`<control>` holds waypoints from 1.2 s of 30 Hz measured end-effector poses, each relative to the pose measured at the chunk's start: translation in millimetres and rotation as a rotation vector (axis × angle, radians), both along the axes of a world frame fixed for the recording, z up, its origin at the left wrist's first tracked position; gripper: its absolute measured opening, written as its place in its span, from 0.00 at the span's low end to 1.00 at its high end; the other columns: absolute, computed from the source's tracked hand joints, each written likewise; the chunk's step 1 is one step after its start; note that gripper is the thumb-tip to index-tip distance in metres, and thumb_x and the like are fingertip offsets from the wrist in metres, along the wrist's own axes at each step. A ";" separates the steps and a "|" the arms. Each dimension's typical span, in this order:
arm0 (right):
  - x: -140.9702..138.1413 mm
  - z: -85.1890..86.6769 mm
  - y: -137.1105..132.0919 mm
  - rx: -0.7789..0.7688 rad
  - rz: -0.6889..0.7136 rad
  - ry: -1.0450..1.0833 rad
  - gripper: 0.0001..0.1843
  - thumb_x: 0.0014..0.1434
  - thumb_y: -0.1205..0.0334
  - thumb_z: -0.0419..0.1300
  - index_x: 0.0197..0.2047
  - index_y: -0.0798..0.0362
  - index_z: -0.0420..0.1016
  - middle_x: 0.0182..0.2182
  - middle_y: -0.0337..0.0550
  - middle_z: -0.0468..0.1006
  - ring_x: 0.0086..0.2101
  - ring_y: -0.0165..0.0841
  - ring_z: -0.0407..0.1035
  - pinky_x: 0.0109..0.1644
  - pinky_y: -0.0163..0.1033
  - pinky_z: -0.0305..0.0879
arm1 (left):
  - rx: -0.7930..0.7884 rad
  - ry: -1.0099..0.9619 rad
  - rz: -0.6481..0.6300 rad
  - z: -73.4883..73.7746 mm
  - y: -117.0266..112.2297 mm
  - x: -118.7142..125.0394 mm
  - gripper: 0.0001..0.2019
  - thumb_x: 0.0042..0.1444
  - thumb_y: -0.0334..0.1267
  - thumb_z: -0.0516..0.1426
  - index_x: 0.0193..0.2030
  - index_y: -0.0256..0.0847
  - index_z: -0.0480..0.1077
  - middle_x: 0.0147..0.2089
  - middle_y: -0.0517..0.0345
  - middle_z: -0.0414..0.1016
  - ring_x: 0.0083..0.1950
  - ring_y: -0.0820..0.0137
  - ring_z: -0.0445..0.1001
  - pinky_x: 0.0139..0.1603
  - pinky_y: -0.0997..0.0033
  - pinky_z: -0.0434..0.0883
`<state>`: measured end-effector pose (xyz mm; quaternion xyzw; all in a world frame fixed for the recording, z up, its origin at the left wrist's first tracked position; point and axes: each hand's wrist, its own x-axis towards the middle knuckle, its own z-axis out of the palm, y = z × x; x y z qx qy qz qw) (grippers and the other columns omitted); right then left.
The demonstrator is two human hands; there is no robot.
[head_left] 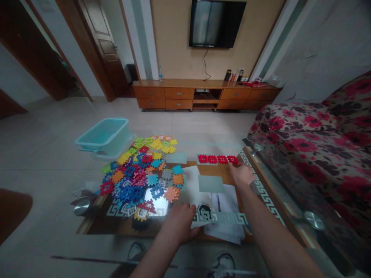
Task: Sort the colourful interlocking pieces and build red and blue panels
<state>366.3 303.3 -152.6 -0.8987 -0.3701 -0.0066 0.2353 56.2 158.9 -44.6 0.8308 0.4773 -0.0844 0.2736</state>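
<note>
Several red interlocking plastic tiles [212,159] with window-like cut-outs lie in a straight row toward the far right of the glass-topped table [262,193]. My right hand [242,173] is at the right end of that row, its bent fingers closed on the near edge of the last red tile [232,159]. Closer to me, my left hand [183,220] rests on the glass near the front edge, thumb apart from the fingers and nothing in it. To its left spreads a big heap of mixed interlocking tiles [136,177] in blue, red, yellow, orange and green.
A light teal plastic tub [101,135] stands beyond the table's left corner. White papers [224,199] show under the glass between my hands. A flowered sofa [301,127] is at the right. A wooden cabinet [179,94] and a television [217,23] are along the far wall.
</note>
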 end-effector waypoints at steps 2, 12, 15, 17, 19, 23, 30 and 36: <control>-0.2 -0.6 -0.3 0.001 0.003 -0.009 0.27 0.51 0.42 0.62 0.45 0.56 0.79 0.44 0.61 0.78 0.48 0.53 0.69 0.53 0.58 0.59 | 0.014 -0.006 -0.004 -1.7 0.0 0.2 0.21 0.52 0.44 0.59 0.51 0.36 0.72 0.48 0.38 0.77 0.50 0.46 0.75 0.50 0.50 0.70; -4.8 3.1 -3.7 0.010 0.013 -0.032 0.29 0.52 0.41 0.61 0.46 0.57 0.78 0.46 0.62 0.77 0.50 0.55 0.68 0.53 0.58 0.60 | -0.003 0.012 -0.004 1.0 0.5 1.9 0.21 0.52 0.44 0.60 0.50 0.37 0.72 0.49 0.38 0.76 0.51 0.47 0.75 0.50 0.51 0.71; -3.9 2.6 -2.9 0.010 0.013 -0.028 0.29 0.52 0.41 0.61 0.46 0.57 0.78 0.46 0.62 0.77 0.50 0.55 0.68 0.54 0.57 0.60 | -0.002 0.015 -0.004 1.3 0.2 1.7 0.21 0.52 0.45 0.59 0.51 0.36 0.72 0.49 0.38 0.76 0.51 0.46 0.75 0.50 0.50 0.71; -3.2 2.1 -2.3 0.009 0.014 -0.024 0.29 0.52 0.40 0.61 0.46 0.56 0.78 0.47 0.62 0.77 0.50 0.55 0.68 0.54 0.57 0.60 | -0.001 0.017 -0.005 1.2 0.1 1.2 0.21 0.52 0.44 0.59 0.51 0.36 0.72 0.49 0.38 0.76 0.51 0.46 0.75 0.51 0.50 0.71; -2.7 2.0 -1.9 0.011 0.014 -0.014 0.29 0.52 0.40 0.61 0.46 0.56 0.79 0.47 0.61 0.77 0.50 0.54 0.69 0.53 0.57 0.60 | -0.005 0.020 -0.009 1.0 0.0 0.4 0.21 0.52 0.44 0.59 0.51 0.36 0.72 0.49 0.39 0.76 0.51 0.47 0.75 0.51 0.50 0.71; -2.5 2.3 -1.5 0.013 0.015 0.002 0.29 0.52 0.40 0.61 0.46 0.56 0.79 0.46 0.61 0.78 0.49 0.54 0.69 0.52 0.58 0.60 | 0.006 0.035 -0.015 0.8 -0.4 -0.8 0.21 0.52 0.46 0.59 0.51 0.37 0.72 0.49 0.41 0.77 0.51 0.48 0.75 0.52 0.51 0.71; -3.4 -1.0 -1.7 0.049 0.003 -0.022 0.28 0.51 0.41 0.62 0.45 0.56 0.79 0.46 0.62 0.78 0.48 0.55 0.69 0.53 0.58 0.59 | -0.002 0.039 -0.014 1.9 0.3 0.1 0.22 0.52 0.46 0.59 0.51 0.37 0.71 0.50 0.41 0.76 0.52 0.49 0.75 0.52 0.51 0.71; -4.2 -0.2 -4.0 0.032 0.024 -0.023 0.26 0.52 0.44 0.61 0.45 0.56 0.79 0.46 0.61 0.78 0.48 0.54 0.68 0.53 0.58 0.58 | -0.005 0.049 -0.012 2.7 1.1 0.1 0.22 0.52 0.47 0.59 0.51 0.38 0.72 0.50 0.42 0.76 0.51 0.49 0.75 0.52 0.52 0.71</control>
